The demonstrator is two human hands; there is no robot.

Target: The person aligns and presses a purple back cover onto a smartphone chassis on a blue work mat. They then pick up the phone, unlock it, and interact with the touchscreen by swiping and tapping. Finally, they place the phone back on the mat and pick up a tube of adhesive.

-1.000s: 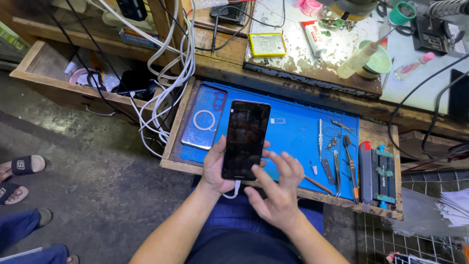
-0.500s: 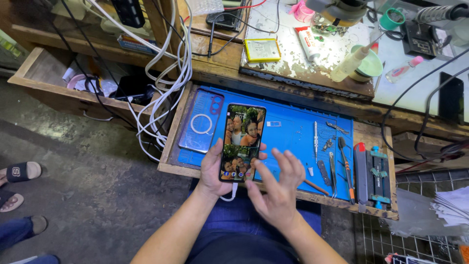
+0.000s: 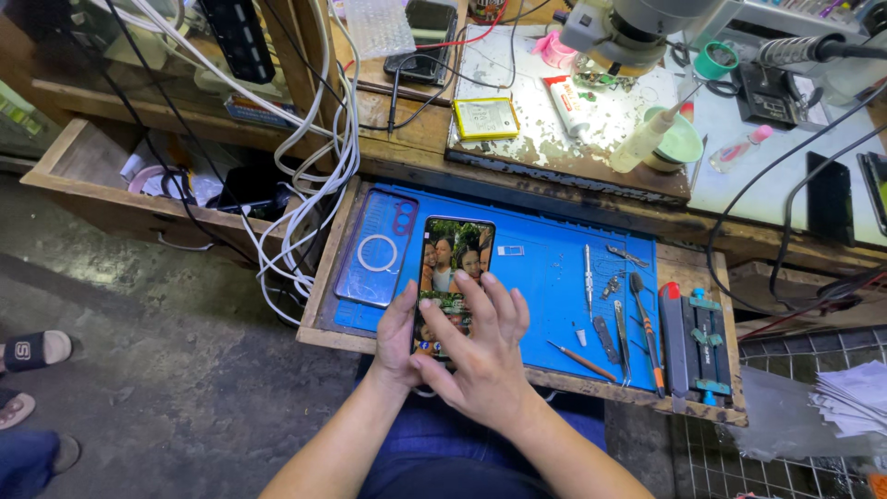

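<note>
Blue mat (image 3: pixel 545 277) lining an open wooden drawer (image 3: pixel 319 277), with a smartphone (image 3: pixel 453 277) held just above it, screen lit and facing up. Long axis of the phone running away from the body, top end toward the workbench (image 3: pixel 416 129), bottom end at the palms. Left hand (image 3: pixel 397 337) cupped under the lower left edge, thumb along the side, gripping the phone. Right hand (image 3: pixel 480 356) spread flat over the lower half of the screen, fingers extended and touching the glass, grasping nothing. Both hands at the near end of the phone, right one on top and so nearer the display, left one beneath as support. Clear phone case (image 3: pixel 377 261) lying just left of the phone on the mat. Tweezers (image 3: pixel 588 277), screwdrivers (image 3: pixel 644 323) and a small clamp jig (image 3: pixel 704 346) laid out well to the right, untouched. Yellow battery pack (image 3: pixel 485 117) farther off on the workbench, beyond the drawer. White cables (image 3: pixel 314 185) hanging down at the left.
</note>
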